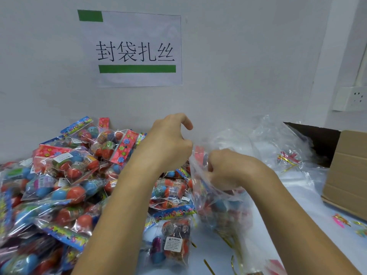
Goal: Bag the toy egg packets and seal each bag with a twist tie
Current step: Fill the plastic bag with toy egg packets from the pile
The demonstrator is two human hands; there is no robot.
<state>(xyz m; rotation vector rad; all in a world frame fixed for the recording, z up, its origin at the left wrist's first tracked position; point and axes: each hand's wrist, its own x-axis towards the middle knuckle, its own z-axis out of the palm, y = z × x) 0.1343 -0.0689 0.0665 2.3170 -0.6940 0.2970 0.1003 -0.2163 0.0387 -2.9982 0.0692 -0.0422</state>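
While both hands work at the bag's mouth: nothing tied yet.
Bag: clear bag [220, 197] with packets inside, on the table [294, 197], right of the pile.
Left hand: left hand [168, 141] fingers curled, pinching the bag's top edge.
Right hand: right hand [228, 167] gripping the bag's bunched top.
Pile: egg packets [65, 175] heaped left of the bag.
Ties: gold twist ties [228, 241] just below the bag.
Box: cardboard box [349, 171] right of the bag.

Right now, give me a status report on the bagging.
Left hand and right hand both gripping the clear bag mouth. Packets inside, no tie on yet. Loose packet pile crowds left.
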